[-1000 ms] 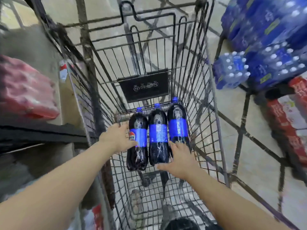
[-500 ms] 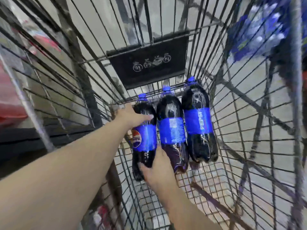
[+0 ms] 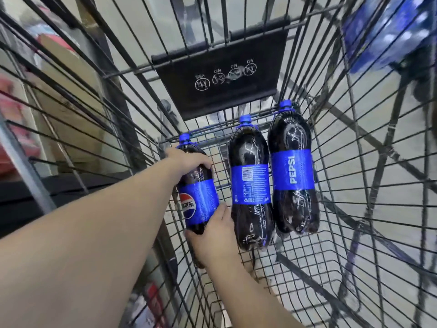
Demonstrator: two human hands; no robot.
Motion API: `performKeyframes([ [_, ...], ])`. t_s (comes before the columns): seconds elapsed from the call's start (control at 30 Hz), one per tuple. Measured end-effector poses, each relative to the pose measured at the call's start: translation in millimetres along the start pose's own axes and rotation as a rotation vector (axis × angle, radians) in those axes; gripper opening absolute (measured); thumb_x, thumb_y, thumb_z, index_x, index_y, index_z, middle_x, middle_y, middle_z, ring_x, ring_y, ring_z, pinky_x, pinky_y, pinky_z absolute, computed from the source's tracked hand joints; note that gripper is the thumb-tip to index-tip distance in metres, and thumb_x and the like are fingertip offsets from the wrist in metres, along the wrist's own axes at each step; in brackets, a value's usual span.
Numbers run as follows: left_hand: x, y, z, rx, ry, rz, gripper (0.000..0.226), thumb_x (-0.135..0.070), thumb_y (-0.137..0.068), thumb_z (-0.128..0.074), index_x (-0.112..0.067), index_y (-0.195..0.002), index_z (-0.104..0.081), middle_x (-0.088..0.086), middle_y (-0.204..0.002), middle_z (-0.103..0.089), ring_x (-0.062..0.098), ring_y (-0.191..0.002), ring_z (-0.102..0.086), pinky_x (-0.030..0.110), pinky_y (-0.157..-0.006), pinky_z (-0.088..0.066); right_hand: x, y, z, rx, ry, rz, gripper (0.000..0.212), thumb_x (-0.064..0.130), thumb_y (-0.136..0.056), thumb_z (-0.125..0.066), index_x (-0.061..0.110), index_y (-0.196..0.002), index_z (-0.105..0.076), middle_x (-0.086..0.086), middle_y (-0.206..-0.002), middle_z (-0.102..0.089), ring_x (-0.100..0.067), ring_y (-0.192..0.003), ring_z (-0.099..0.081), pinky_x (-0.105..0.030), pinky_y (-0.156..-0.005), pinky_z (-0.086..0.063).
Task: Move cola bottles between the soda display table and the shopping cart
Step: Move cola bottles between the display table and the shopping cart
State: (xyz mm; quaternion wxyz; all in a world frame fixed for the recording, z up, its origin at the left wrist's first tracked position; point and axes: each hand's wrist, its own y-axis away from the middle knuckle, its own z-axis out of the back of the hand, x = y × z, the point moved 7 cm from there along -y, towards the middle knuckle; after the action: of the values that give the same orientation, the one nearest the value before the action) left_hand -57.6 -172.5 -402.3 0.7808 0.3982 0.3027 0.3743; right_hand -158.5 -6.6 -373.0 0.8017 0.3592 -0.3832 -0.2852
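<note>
- Shopping cart (image 3: 354, 209), wire basket, seen from above; black child-seat flap (image 3: 220, 74) w/ white YES/NO icons hangs on the far end wall – used as landmark below.
- 3 Pepsi bottles lie inside on the cart's wire floor, below the flap, caps pointing toward it, roughly parallel.
- Left Pepsi bottle (image 3: 199, 200): below-left of flap, logo side up, blue cap (image 3: 184, 138) near the far wall. It sits apart from the other two, w/ a strip of bare wire floor between; tilted a bit, base end swung nearer the camera.
- Left hand (image 3: 189, 159): fingers curled over that bottle's shoulder just under the cap – gripping it from above.
- Right hand (image 3: 212, 235): wrapped round the same bottle's lower part, thumb on the label edge, fingers curled under the base – gripping too. Whether the bottle is off the wire or resting on it, can't tell.
- Middle Pepsi bottle (image 3: 250, 185): straight below the flap, barcode side up, untouched by either hand, though the right hand is just beside its lower half.
- Right Pepsi bottle (image 3: 293, 171): below-right of flap, "PEPSI" lettering up, touching or nearly touching the middle one.
- Outside cart, right of flap & blurred: blue shrink-wrapped bottle packs (image 3: 387, 31).
- Left of flap, blurred: cardboard box (image 3: 66, 91) & red packs (image 3: 9, 129).
</note>
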Motion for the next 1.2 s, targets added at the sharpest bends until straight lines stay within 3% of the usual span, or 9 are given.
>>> performKeyframes([
  [0.1,2,-5,-5,0.016,0.138,-0.005,0.148,-0.056,-0.029,-0.103,-0.004,-0.144,-0.026,0.015,-0.118,-0.063,0.033,-0.099,-0.071,0.049,-0.092,-0.060,-3,-6,-8,-0.017,-0.026,-0.034,0.121,0.056,-0.072,-0.083,0.001,-0.156,-0.014,-0.013,-0.152,-0.036,-0.029,-0.141,-0.037,-0.036,-0.118,-0.032],
  [0.17,8,-20,-9,-0.001,0.152,-0.046,0.148,-0.064,-0.010,-0.097,-0.004,-0.135,-0.046,0.013,-0.116,-0.070,0.033,-0.095,-0.074,0.052,-0.091,-0.062,-6,-11,-10,-0.030,-0.040,-0.042,0.118,0.061,-0.062,-0.086,0.006,-0.147,-0.026,-0.011,-0.141,-0.045,-0.030,-0.132,-0.046,-0.038,-0.111,-0.040],
  [0.23,8,-28,-13,0.011,0.122,-0.076,0.121,-0.062,-0.012,-0.096,-0.007,-0.115,-0.066,0.012,-0.104,-0.078,0.031,-0.083,-0.077,0.050,-0.083,-0.065,-10,-15,-10,-0.039,-0.058,-0.042,0.110,0.063,-0.056,-0.087,0.012,-0.136,-0.032,-0.010,-0.130,-0.053,-0.031,-0.122,-0.053,-0.039,-0.102,-0.047],
  [0.37,-1,-14,-11,0.025,0.093,-0.073,0.101,-0.058,-0.016,-0.093,-0.010,-0.099,-0.062,0.012,-0.092,-0.077,0.032,-0.078,-0.077,0.050,-0.081,-0.065,-15,-17,-7,-0.003,-0.091,-0.024,0.101,0.059,-0.061,-0.087,0.016,-0.135,-0.033,-0.008,-0.125,-0.055,-0.031,-0.117,-0.058,-0.038,-0.096,-0.049],
  [0.63,-13,31,18,-0.045,0.085,-0.035,0.102,-0.052,-0.044,-0.099,-0.011,-0.122,-0.047,0.013,-0.101,-0.069,0.034,-0.083,-0.072,0.053,-0.083,-0.063,-3,0,12,-0.021,-0.138,0.064,0.101,0.056,-0.054,-0.085,0.023,-0.136,-0.037,0.001,-0.119,-0.058,-0.026,-0.110,-0.061,-0.041,-0.094,-0.053],
  [0.87,-29,79,40,-0.046,0.285,-0.126,0.122,-0.057,-0.019,-0.093,-0.017,-0.127,-0.054,0.010,-0.104,-0.074,0.036,-0.085,-0.075,0.060,-0.080,-0.062,14,26,68,-0.090,-0.037,0.184,0.099,0.062,-0.049,-0.079,0.024,-0.131,-0.039,0.000,-0.116,-0.060,-0.027,-0.107,-0.061,-0.043,-0.090,-0.054],
  [1.0,-38,124,54,-0.073,0.484,-0.216,0.113,-0.057,-0.024,-0.093,-0.015,-0.124,-0.063,0.011,-0.100,-0.078,0.029,-0.074,-0.078,0.051,-0.066,-0.065,23,45,114,-0.128,0.097,0.311,0.114,0.068,-0.047,-0.078,0.025,-0.144,-0.037,0.002,-0.126,-0.060,-0.026,-0.116,-0.061,-0.043,-0.093,-0.054],
  [1.1,-45,170,61,-0.085,0.602,-0.279,0.093,-0.053,-0.041,-0.097,-0.014,-0.120,-0.064,0.010,-0.095,-0.079,0.022,-0.068,-0.077,0.038,-0.051,-0.061,29,69,159,-0.175,0.215,0.405,0.104,0.061,-0.055,-0.082,0.021,-0.141,-0.039,-0.001,-0.122,-0.060,-0.028,-0.112,-0.060,-0.044,-0.091,-0.054],
  [1.2,-46,214,61,-0.093,0.704,-0.350,0.086,-0.056,-0.042,-0.098,-0.017,-0.113,-0.071,0.007,-0.093,-0.080,0.025,-0.075,-0.079,0.052,-0.065,-0.066,31,99,201,-0.224,0.277,0.512,0.104,0.060,-0.057,-0.080,0.018,-0.143,-0.039,-0.001,-0.124,-0.059,-0.028,-0.114,-0.058,-0.044,-0.090,-0.053],
])
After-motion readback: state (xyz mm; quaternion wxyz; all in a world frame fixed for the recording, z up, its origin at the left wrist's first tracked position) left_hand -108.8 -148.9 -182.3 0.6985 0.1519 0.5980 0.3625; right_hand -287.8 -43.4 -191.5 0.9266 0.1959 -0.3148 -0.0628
